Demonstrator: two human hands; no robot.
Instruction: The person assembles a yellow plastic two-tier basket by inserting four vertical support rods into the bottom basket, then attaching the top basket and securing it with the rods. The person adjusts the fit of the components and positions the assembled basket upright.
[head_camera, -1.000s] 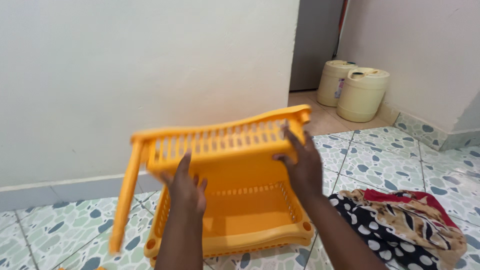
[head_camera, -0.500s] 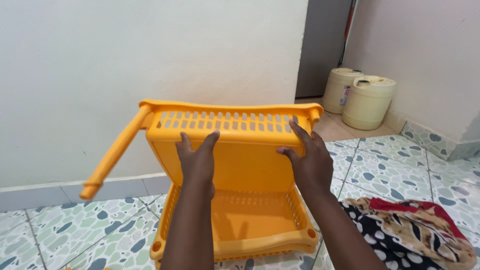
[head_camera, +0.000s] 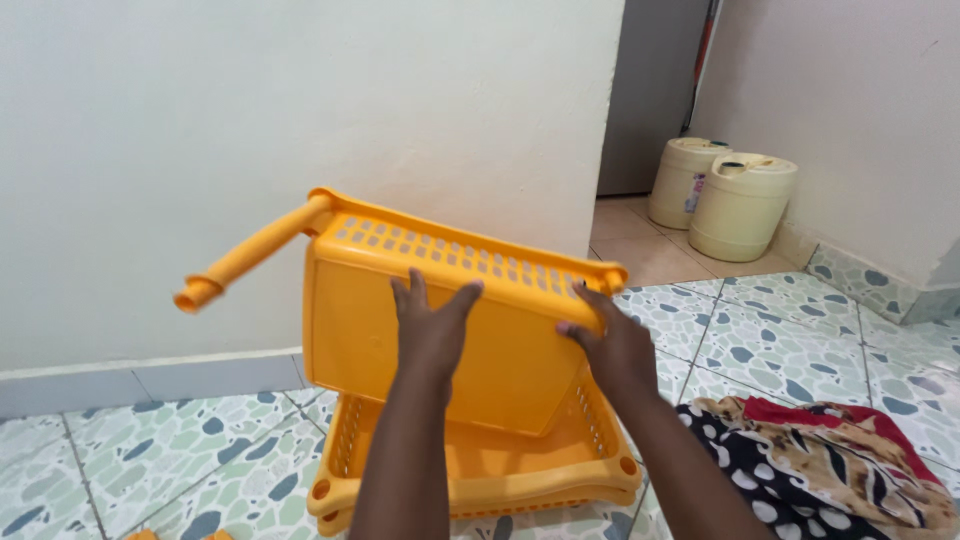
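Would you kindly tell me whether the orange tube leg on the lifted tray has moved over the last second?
Yes. The tube leg has swung upward, away from the floor tiles.

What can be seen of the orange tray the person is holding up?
The orange tray looks like moulded plastic, a rectangular shelf with a slotted rim and a tubular leg sticking out at its upper left corner. It is held tilted in the air above the stacked orange trays on the tiled floor. The left hand lies flat against its underside; the right hand grips its right edge.
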